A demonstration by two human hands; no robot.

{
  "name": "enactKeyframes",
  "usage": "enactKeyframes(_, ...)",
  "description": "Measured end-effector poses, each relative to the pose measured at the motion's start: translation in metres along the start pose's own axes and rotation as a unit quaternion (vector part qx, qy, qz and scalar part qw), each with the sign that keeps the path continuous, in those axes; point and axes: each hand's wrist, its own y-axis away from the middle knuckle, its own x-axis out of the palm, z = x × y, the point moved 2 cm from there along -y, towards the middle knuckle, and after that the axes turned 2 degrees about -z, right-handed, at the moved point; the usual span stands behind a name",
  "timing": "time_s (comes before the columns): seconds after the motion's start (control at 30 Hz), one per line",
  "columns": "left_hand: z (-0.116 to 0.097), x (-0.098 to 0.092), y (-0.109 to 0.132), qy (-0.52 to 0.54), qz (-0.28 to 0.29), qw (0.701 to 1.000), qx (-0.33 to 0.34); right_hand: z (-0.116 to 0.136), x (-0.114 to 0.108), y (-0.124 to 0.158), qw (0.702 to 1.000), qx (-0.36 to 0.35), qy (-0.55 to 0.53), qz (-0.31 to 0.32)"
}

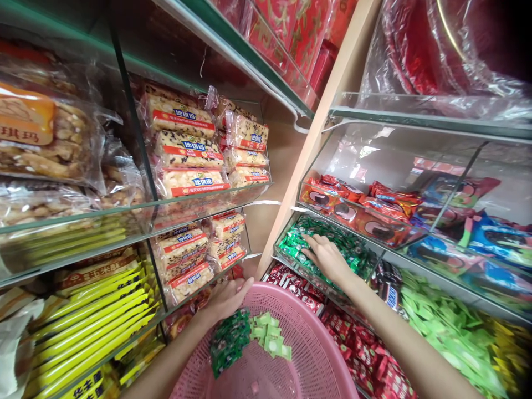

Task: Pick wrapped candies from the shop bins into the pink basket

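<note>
Green candies (353,246) under loosely spread right hand (331,260); left hand (230,298) gripping pink basket (310,327)

The basket (313,327) was pink, mesh-patterned; its candies (228,339) were dark green and pale lime, the shelf sweets (297,241) shiny emerald, the wrapped bars (183,158) red-banded with blue labels (196,146)
</note>
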Motion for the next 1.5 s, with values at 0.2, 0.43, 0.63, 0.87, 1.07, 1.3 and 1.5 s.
enactKeyframes(0.2,0.0,0.0,0.0,0.0,0.002,1.0,-0.002,0.018,-0.003,-0.005,0.997,-0.021,0.07,-0.003)
enactKeyframes(0.43,0.005,0.0,-0.001,0.003,0.0,1.0,-0.002,0.022,-0.005,-0.011,0.998,-0.039,0.031,0.045)
enactKeyframes(0.63,0.003,0.0,0.002,-0.006,0.0,1.0,-0.001,0.012,-0.01,-0.013,0.995,-0.039,-0.093,0.021)
enactKeyframes(0.87,0.003,0.0,0.0,0.002,-0.01,1.0,0.004,-0.004,0.004,-0.014,0.987,0.0,-0.16,-0.007)
enactKeyframes(1.07,0.004,0.0,-0.002,0.002,-0.008,1.0,0.004,0.003,0.001,-0.014,0.994,0.006,-0.107,0.013)
enactKeyframes(1.3,0.003,0.001,-0.003,-0.002,-0.006,1.0,0.0,0.012,-0.001,-0.016,0.997,-0.003,-0.077,0.004)
enactKeyframes(1.5,0.002,0.0,-0.002,-0.006,-0.005,1.0,0.005,0.011,-0.001,-0.017,0.995,-0.007,-0.1,-0.017)
